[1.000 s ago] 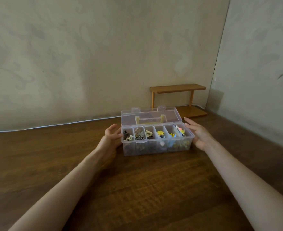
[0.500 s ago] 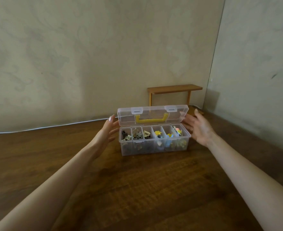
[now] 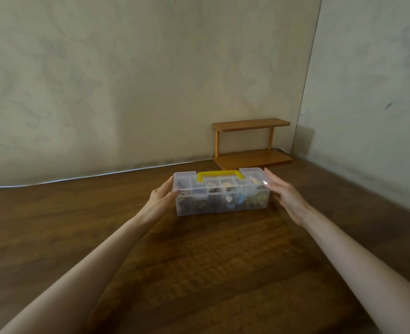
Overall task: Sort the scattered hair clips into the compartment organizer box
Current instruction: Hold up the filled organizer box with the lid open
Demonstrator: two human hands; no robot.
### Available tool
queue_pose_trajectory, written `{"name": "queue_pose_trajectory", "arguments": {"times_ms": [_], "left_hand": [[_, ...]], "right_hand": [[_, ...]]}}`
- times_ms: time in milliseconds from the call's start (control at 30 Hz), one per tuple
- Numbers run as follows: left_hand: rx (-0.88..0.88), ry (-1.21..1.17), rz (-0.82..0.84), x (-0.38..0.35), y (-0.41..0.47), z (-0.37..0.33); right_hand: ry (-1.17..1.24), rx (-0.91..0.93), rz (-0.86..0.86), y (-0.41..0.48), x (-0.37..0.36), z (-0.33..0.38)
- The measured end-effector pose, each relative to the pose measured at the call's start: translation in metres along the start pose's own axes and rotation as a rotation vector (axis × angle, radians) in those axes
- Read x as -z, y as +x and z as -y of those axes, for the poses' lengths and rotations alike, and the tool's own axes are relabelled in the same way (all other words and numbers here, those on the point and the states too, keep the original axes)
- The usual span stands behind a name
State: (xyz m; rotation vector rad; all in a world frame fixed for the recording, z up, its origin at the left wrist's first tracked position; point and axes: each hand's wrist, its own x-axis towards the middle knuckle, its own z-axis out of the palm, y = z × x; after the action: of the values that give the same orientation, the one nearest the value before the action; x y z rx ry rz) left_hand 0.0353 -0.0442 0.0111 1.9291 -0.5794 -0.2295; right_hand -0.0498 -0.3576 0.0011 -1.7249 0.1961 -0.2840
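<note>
Lowered since the frame 0.5 s earlier, when it was standing upright, the clear lid [image 3: 184, 179] is now being held flat on the organizer box [image 3: 223, 206], with its yellow handle [image 3: 217, 175] lying along the far edge. The box is being flanked by 2 bare hands on a dark wooden table [image 3: 199, 261]. The left hand [image 3: 161, 196] is being laid against the box's left end, fingers straight along the lid's corner and thumb touching the near corner; nothing is being clenched. The right hand [image 3: 284, 196] is being kept flat and unclenched at the opposite end, its fingertips [image 3: 270, 178] touching the lid's right edge. Between the 2 palms, the hair clips [image 3: 252, 200] are being seen through the clear plastic, spread among the compartments, yellow and pale blue ones nearest the right hand, dark ones nearest the left. Whether the front latches are being snapped cannot be told. Beyond the right fingertips, a 2-tier wooden shelf [image 3: 251, 141] is being shown against the wall, and a white cable [image 3: 78, 177] is being run along the table's far edge beyond the left hand.
</note>
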Motion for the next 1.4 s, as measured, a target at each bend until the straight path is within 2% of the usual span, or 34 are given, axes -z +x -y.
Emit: {"name": "queue_pose_trajectory", "arguments": {"times_ms": [200,600,733,833,933,1133,1400], "left_hand": [[0.004,0.058,-0.074,-0.006,0.000,-0.001],[0.013,-0.120,-0.051,-0.012,0.002,0.001],[0.040,-0.190,-0.076,-0.020,0.005,0.007],[0.040,-0.209,-0.151,-0.031,0.007,0.008],[-0.016,-0.189,-0.178,-0.039,0.015,-0.005],[-0.072,-0.173,-0.144,-0.055,0.073,-0.031],[0.002,-0.222,-0.068,-0.082,0.176,-0.029]], "right_hand": [[0.120,-0.044,-0.027,-0.005,-0.006,0.003],[0.256,-0.135,-0.086,-0.004,-0.010,0.012],[0.237,-0.247,-0.235,-0.008,-0.019,0.007],[0.160,-0.266,-0.362,-0.006,-0.028,0.000],[0.195,-0.284,-0.423,0.010,-0.026,0.005],[0.244,-0.262,-0.477,0.074,0.009,0.021],[0.275,-0.206,-0.423,0.162,0.050,0.005]]}}
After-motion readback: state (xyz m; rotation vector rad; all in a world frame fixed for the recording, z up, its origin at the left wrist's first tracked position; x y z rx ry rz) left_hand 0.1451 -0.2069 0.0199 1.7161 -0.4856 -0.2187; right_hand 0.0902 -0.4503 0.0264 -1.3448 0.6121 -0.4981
